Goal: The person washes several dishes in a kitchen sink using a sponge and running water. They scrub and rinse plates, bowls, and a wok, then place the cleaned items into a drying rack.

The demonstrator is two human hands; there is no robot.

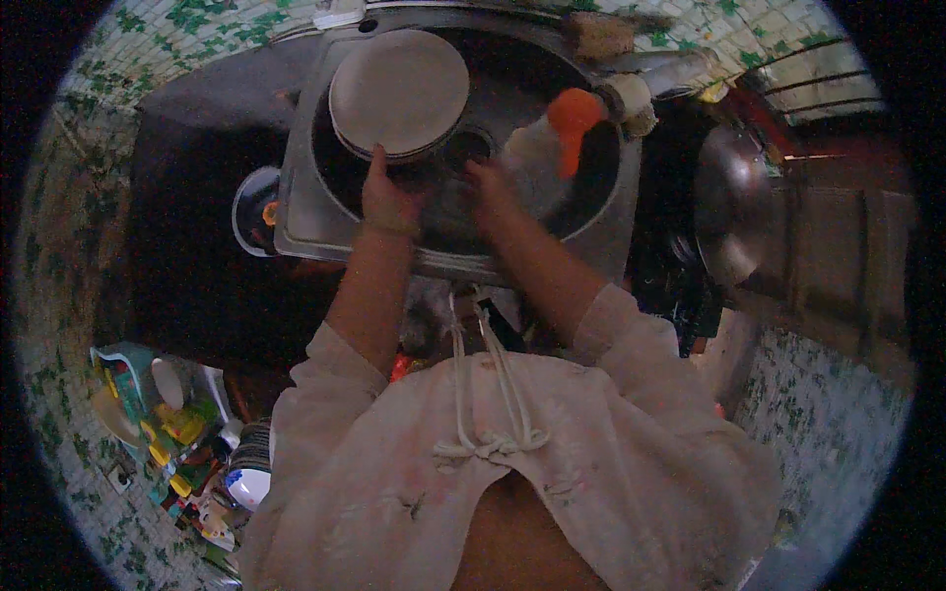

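Observation:
A stack of pale round plates (399, 92) sits at the left of the metal sink (299, 229). My left hand (390, 198) grips the near rim of the stack with its thumb on top; its other fingers are mostly hidden. To the right, my right hand (491, 188) is low in the basin near the round drain (469, 148). Blur hides its fingertips, so I cannot tell whether it holds anything. Beside it are a translucent, blurred vessel (536, 166) and an orange object with a handle-like part (575, 118).
A white-rimmed dark bowl (255, 210) stands left of the sink. A large metal pan (735, 207) is at the right. Kitchen items crowd a teal rack (122, 362) at lower left, near a stack of bowls (250, 484). A pale cylindrical object (634, 103) is on the sink's right rim.

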